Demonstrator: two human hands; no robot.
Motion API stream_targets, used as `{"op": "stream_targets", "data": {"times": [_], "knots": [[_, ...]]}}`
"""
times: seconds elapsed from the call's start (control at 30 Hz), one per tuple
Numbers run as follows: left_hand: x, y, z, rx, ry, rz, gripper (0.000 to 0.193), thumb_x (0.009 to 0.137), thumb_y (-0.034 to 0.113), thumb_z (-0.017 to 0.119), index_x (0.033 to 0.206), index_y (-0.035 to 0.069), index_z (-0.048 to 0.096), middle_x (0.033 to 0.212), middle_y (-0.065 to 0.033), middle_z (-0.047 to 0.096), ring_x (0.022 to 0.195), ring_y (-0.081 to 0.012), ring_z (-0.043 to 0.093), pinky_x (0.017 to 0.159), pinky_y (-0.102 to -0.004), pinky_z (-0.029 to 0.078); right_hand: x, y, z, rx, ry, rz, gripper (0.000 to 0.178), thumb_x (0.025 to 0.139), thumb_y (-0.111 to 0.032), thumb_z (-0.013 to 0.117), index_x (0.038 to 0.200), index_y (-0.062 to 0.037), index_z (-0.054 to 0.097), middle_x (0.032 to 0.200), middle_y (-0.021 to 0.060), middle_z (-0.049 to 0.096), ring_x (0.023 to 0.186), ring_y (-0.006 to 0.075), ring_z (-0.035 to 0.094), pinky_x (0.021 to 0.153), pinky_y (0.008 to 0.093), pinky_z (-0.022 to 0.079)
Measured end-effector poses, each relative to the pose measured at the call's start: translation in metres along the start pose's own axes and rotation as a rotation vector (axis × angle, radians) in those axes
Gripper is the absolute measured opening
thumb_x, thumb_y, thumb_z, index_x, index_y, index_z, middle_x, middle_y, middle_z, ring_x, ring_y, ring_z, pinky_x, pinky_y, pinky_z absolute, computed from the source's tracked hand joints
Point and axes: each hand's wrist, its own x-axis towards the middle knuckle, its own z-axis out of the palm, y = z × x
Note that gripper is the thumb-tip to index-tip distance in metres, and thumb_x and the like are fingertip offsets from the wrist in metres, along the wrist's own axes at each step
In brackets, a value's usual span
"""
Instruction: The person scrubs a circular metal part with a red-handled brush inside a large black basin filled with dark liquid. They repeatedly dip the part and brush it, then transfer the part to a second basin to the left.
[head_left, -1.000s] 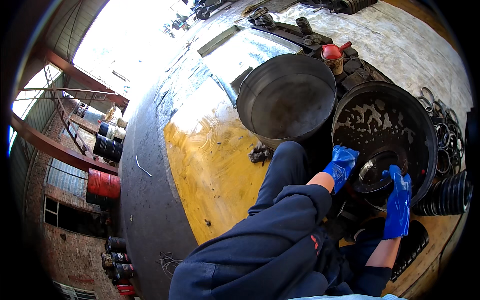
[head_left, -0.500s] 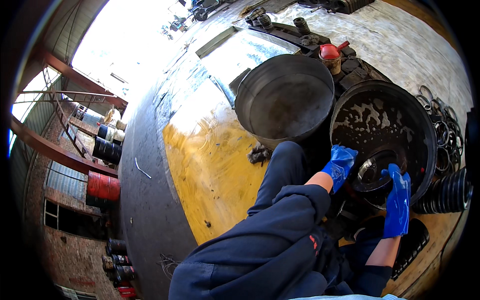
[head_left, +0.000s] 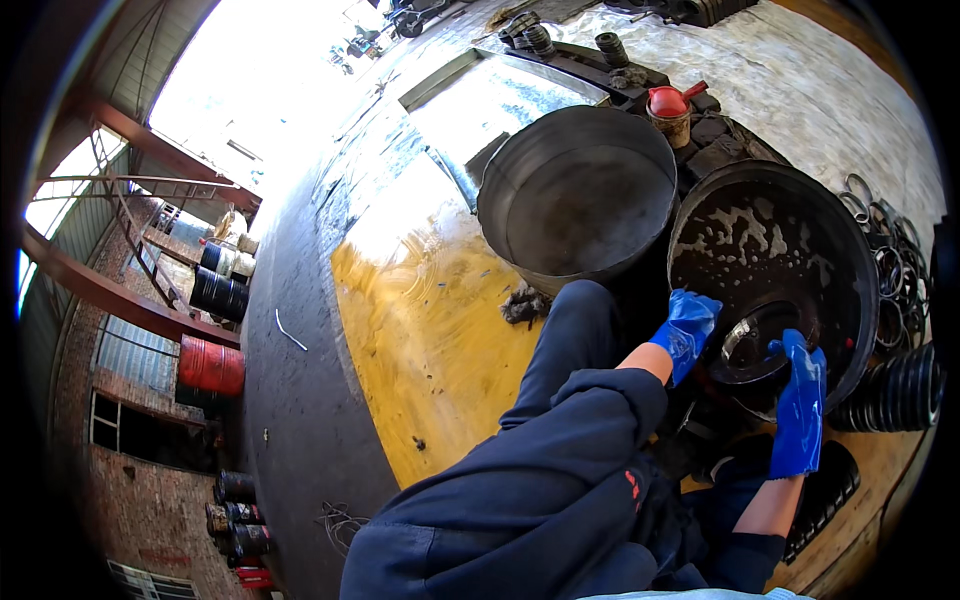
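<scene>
A wide dark tub (head_left: 850,250) with liquid and patches of foam stands in front of me, to the right. Inside its near side a wet, dark metal ring (head_left: 741,340) is tilted and shines on its inner face. My right hand (head_left: 800,390), in a long blue glove, has its thumb and fingers closed on the ring's right edge. My left hand (head_left: 688,333), also blue-gloved, is closed at the tub's near left rim, beside the ring. What its curled fingers grip is hidden.
A second large tub (head_left: 575,215) of greyish liquid stands to the left. Beyond sits a bucket (head_left: 673,128) with a red dipper (head_left: 668,100). Stacked black rings (head_left: 890,392) and loose rings (head_left: 890,262) lie at right. A yellow-stained sheet (head_left: 430,360) covers the floor at left.
The whole view has shifted slightly to the right. Both hands stay at nearly the same places on the tub and ring; the ring looks turned or tilted a little.
</scene>
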Motion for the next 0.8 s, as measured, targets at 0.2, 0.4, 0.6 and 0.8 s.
{"op": "stream_targets", "data": {"times": [0.2,0.4,0.6,0.8], "knots": [[-0.002,0.002,-0.008,-0.006,-0.054,-0.004,0.028,0.098,0.022,0.052,0.111,0.029,0.075,0.110,-0.0005,0.077,0.110,-0.0248,0.070,0.100,-0.0483,0.043,-0.006,-0.010,0.006,0.012,0.025,0.043,0.053,0.091,-0.032,0.075,0.131,-0.0008,0.061,0.111,0.0094,0.068,0.102,0.0191,0.064,0.090,0.0343,0.050],[-0.003,0.000,-0.004,-0.005,-0.021,0.005,0.028,0.097,0.022,0.052,0.110,0.029,0.076,0.108,-0.0001,0.077,0.110,-0.0242,0.070,0.101,-0.0492,0.043,-0.006,-0.006,0.011,0.068,0.058,-0.004,0.050,0.090,-0.029,0.077,0.128,-0.0002,0.063,0.105,0.0071,0.067,0.096,0.0186,0.065,0.087,0.0342,0.052],[-0.003,0.000,-0.007,0.006,-0.013,0.030,0.025,0.094,0.022,0.058,0.112,0.026,0.074,0.107,-0.0032,0.077,0.106,-0.0264,0.072,0.094,-0.0471,0.047,-0.001,0.001,0.001,0.042,0.035,0.025,0.053,0.091,-0.031,0.075,0.131,-0.0002,0.061,0.115,0.0093,0.067,0.103,0.0206,0.065,0.091,0.0358,0.051],[-0.005,-0.002,-0.009,0.000,-0.023,0.024,0.025,0.094,0.022,0.059,0.113,0.026,0.074,0.107,-0.0037,0.077,0.108,-0.0268,0.072,0.094,-0.0465,0.047,0.001,0.001,0.003,0.017,0.026,0.016,0.054,0.090,-0.032,0.076,0.131,-0.0001,0.061,0.113,0.0101,0.067,0.102,0.0209,0.066,0.091,0.0359,0.051]]}}
